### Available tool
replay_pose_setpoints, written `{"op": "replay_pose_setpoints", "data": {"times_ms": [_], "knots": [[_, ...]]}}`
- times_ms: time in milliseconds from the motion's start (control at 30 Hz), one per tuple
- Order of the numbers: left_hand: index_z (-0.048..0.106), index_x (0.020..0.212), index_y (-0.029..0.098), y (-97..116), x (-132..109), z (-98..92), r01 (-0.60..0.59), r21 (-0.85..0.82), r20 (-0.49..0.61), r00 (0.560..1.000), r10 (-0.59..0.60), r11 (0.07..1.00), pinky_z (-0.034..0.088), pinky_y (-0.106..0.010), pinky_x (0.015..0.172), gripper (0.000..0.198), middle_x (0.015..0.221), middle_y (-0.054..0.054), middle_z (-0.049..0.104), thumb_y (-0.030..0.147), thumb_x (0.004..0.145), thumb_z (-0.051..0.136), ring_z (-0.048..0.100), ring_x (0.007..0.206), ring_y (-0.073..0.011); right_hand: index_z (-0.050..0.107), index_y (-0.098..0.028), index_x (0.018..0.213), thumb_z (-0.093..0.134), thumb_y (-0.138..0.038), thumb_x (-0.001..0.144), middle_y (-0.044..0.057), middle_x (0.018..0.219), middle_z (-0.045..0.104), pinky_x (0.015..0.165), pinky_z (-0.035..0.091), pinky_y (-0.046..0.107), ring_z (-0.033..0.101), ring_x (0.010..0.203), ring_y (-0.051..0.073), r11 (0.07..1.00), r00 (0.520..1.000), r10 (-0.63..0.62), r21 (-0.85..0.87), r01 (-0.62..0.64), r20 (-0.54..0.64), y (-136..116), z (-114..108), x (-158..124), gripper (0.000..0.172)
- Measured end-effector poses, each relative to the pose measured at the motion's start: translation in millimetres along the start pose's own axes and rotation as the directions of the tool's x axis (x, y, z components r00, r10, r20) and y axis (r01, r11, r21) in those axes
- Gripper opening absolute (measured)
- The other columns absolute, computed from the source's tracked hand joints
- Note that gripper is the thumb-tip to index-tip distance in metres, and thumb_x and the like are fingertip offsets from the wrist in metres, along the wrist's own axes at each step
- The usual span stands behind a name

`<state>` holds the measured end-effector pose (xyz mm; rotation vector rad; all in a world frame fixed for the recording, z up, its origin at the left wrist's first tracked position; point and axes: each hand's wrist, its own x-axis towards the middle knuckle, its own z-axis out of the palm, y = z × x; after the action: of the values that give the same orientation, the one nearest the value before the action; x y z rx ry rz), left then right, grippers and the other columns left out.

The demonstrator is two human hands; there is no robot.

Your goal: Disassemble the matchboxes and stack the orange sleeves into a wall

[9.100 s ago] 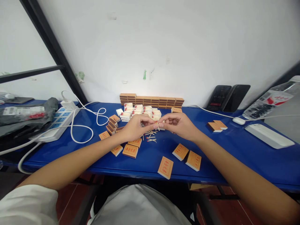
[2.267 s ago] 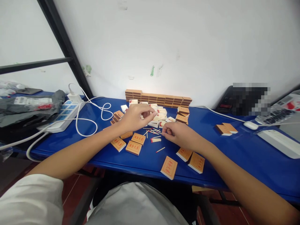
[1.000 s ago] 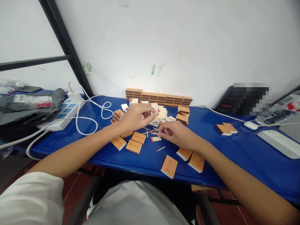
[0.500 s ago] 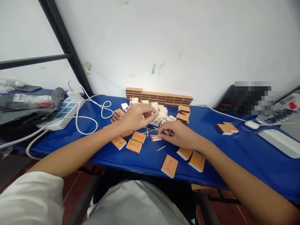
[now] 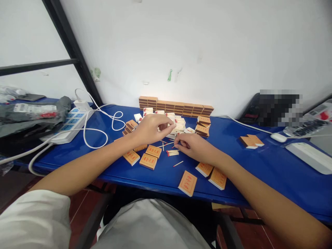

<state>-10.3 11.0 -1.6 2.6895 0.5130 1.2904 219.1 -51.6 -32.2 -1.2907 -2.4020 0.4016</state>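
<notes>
My left hand [image 5: 153, 128] is bent over the near side of a cluster of white matchbox trays [image 5: 180, 121] filled with red-tipped matches. Its thumb and fingers come together; anything between them is hidden. To its right, my right hand [image 5: 193, 147] pinches a match [image 5: 173, 147], whose red head shows by the fingertips. Just below those fingers lies a small row of matches [image 5: 173, 153] on the blue table. Several others are scattered nearby, and a single match [image 5: 178, 164] lies closer to the front.
Orange matchbox sleeves [image 5: 176, 108] stand stacked along the wall. More boxes [image 5: 148, 161] lie in front of my left arm, with another box [image 5: 187, 183] near the table edge. A power strip [image 5: 68, 126] with white cables is at left; a white device [image 5: 310, 158] is at right.
My right hand has moved slightly up and away from the small row of matches, and a match head now shows at its fingertips. The left hand has stayed in place.
</notes>
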Motion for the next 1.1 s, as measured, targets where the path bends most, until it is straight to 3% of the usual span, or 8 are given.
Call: {"op": "replay_pose_setpoints", "data": {"times_ms": [233,467,667,867,1100], "knots": [[0.075,0.083,0.02,1.0,0.1,-0.3,-0.002,0.002,0.002,1.0,0.002,1.0,0.044,-0.027,0.058,0.02,0.069,0.001,0.073,0.028,0.097,0.063,0.065,0.062,-0.013,0.063,-0.02,0.09,0.059,-0.019,0.097,-0.003,0.07,0.051,0.064,0.033,0.028,0.044,0.062,0.014,0.999,0.999,0.019,0.035,-0.019,0.028,-4.4,0.9,-0.8,0.008],[0.074,0.085,0.019,-0.6,-0.6,0.6,0.0,0.0,-0.004,1.0,0.0,1.0,0.043,-0.026,0.057,0.02,0.068,0.001,0.071,0.03,0.098,0.064,0.064,0.061,-0.0121,0.067,-0.02,0.088,0.059,-0.023,0.098,-0.006,0.061,0.044,0.062,0.032,0.029,0.044,0.06,0.014,0.992,1.0,0.018,0.126,-0.021,0.019,-15.7,5.7,0.8,0.013],[0.074,0.084,0.019,-0.2,-0.6,0.5,-0.013,0.002,0.003,1.0,0.013,1.0,0.042,-0.026,0.057,0.018,0.068,0.001,0.071,0.027,0.097,0.065,0.064,0.061,-0.0124,0.07,-0.019,0.105,0.058,-0.021,0.099,-0.005,0.064,0.049,0.066,0.032,0.03,0.044,0.061,0.015,0.998,0.999,0.005,0.063,-0.003,-0.033,-9.8,6.2,3.4,0.014],[0.075,0.087,0.019,0.0,-0.8,0.1,-0.016,-0.006,-0.01,1.0,0.016,1.0,0.044,-0.026,0.058,0.016,0.072,0.0,0.075,0.025,0.097,0.065,0.066,0.063,-0.0124,0.066,-0.019,0.089,0.061,-0.019,0.095,-0.004,0.065,0.049,0.063,0.031,0.029,0.043,0.06,0.013,0.999,0.999,0.044,0.007,-0.044,-0.002,-9.8,3.5,1.5,0.008],[0.075,0.085,0.02,0.0,-0.7,0.2,-0.02,0.015,-0.002,1.0,0.02,1.0,0.043,-0.027,0.057,0.018,0.07,0.0,0.073,0.027,0.098,0.064,0.065,0.063,-0.0132,0.067,-0.02,0.084,0.055,-0.034,0.102,-0.006,0.059,0.046,0.058,0.029,0.029,0.041,0.055,0.013,0.99,0.993,0.049,0.129,-0.063,0.109,-14.2,-5.4,-2.8,0.026]]}}
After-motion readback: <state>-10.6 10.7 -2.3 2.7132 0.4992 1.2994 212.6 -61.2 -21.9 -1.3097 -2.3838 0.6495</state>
